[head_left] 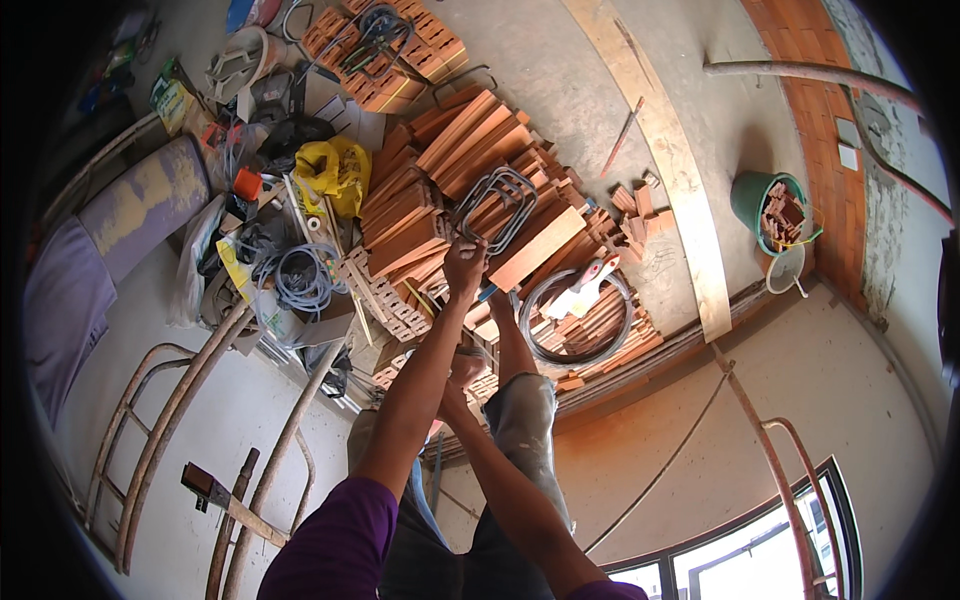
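Observation:
My left hand (pixel 465 265) reaches forward over the stack of orange hollow clay bricks (pixel 470 145), its fingers closed on the near end of a bundle of bent steel stirrups (pixel 498 205). The stirrups are rounded rectangular rings of dark rod, lying close together above the bricks. Farther back toward my body, my right hand (pixel 466 368) is low beside my left forearm, which partly covers it. Its fingers do not show clearly. A coil of dark wire (pixel 528 338) lies on the bricks to the right, with a red and white object (pixel 590 285) on it.
To the left are a yellow bag (pixel 330 175), a coil of grey hose (pixel 300 280) and mixed clutter. Another brick stack (pixel 385 50) stands at the far side. A long plank (pixel 660 130) and a green bucket (pixel 757 195) are on the right. Metal scaffold tubes (pixel 180 400) stand near left.

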A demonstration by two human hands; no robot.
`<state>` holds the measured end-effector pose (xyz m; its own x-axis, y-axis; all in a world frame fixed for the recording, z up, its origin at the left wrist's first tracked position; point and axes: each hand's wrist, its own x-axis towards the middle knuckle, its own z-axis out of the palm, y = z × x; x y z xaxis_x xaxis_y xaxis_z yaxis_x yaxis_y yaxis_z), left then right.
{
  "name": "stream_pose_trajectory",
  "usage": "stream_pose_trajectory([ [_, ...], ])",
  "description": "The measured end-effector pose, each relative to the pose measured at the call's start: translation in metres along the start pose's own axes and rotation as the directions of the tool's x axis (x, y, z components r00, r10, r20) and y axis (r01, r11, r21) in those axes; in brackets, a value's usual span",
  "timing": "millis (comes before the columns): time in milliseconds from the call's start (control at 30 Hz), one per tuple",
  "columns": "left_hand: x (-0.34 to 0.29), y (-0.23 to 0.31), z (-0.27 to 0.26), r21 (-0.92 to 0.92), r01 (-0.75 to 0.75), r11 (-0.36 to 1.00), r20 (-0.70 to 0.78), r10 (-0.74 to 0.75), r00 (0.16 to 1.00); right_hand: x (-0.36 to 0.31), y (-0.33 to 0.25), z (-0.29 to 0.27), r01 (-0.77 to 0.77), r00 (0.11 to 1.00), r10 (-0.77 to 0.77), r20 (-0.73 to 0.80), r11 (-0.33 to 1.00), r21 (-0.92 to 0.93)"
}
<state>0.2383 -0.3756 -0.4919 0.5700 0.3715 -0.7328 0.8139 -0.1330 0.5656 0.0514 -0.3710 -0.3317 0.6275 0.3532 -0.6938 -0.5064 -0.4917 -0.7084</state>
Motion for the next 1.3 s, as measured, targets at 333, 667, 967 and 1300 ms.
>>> stream_pose_trajectory([
  [333, 0.047, 0.051, -0.010, 0.444, -0.522, 0.728, 0.233, 0.469, 0.852, 0.014, -0.046, -0.043, -0.394, 0.900, 0.375, 0.223, 0.918, 0.044],
  [667, 0.060, 0.037, -0.043, 0.410, -0.596, 0.690, 0.276, 0.529, 0.803, 0.012, -0.055, -0.048, -0.447, 0.878, 0.424, 0.221, 0.892, 0.064],
  [967, 0.068, 0.059, -0.033, 0.644, -0.584, 0.494, 0.426, 0.403, 0.810, 0.016, -0.053, -0.058, -0.470, 0.867, 0.448, 0.219, 0.881, 0.059],
  [1300, 0.093, 0.037, -0.009, 0.501, -0.540, 0.676, 0.398, 0.374, 0.838, 0.019, -0.057, -0.061, -0.439, 0.881, 0.417, 0.223, 0.897, 0.057],
])
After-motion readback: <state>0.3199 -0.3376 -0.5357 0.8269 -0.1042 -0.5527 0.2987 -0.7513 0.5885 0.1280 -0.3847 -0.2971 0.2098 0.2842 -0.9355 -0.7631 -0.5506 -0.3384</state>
